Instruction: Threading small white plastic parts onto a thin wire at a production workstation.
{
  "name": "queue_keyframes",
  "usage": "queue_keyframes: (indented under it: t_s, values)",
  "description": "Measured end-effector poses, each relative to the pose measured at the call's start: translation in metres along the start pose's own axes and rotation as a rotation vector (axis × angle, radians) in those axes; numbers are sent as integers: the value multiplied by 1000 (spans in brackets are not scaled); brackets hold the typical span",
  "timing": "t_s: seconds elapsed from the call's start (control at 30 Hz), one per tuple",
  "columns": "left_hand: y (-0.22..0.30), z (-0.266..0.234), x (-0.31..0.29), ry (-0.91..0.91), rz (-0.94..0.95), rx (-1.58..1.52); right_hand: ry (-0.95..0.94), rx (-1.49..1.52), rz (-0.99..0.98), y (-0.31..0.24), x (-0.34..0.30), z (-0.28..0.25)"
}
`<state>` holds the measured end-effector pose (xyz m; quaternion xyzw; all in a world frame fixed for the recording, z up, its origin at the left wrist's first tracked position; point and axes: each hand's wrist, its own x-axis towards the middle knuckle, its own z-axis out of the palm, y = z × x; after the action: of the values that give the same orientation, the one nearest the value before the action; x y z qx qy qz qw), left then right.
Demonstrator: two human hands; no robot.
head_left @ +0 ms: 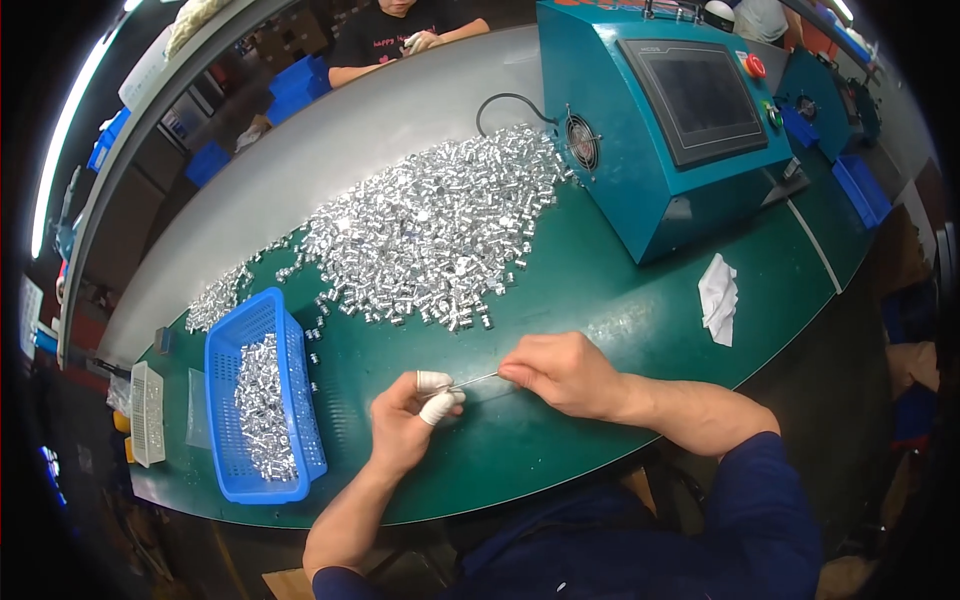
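Note:
Over the green mat, my left hand (pixel 402 425) is closed in a pinch, with white finger cots on its thumb and index finger. A small silver metal part (pixel 453 390) shows between those fingertips, mostly hidden by them. My right hand (pixel 562 374) is closed on a thin metal rod (pixel 476 380), which runs to the left and reaches the fingertips of the left hand. Beyond both hands lies a wide heap of small silver metal parts (pixel 430 225). Left of my left hand stands a blue perforated basket (pixel 312 430), partly filled with similar parts (pixel 262 410).
A teal machine (pixel 610 180) with a dark screen (pixel 700 100) and a red button stands at the back right. A crumpled white cloth (pixel 717 300) lies right of my right hand. A white basket (pixel 148 412) is at the far left. Another person (pixel 400 40) sits across the table.

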<state>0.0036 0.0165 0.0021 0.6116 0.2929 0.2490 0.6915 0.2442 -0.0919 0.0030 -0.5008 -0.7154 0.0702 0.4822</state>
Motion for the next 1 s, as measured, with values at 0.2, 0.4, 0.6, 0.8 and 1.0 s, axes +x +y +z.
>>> queue_keyframes:
  t_s: [0.2,0.4,0.6,0.8,1.0]
  values:
    - [-2,8,0,26,104,183,-388,832,981,4,-2,-1]
    - [2,-2,3,-7,-3,-1,-98,27,-2,-1,0,-6]
    - [-1,3,-2,-16,147,265,-364,775,907,1,-2,-1]
    - [4,-2,2,-5,37,1,-16,79,87,-6,-1,-5]
    - [0,-12,1,-78,-13,-24,-13,150,158,-17,7,-5]
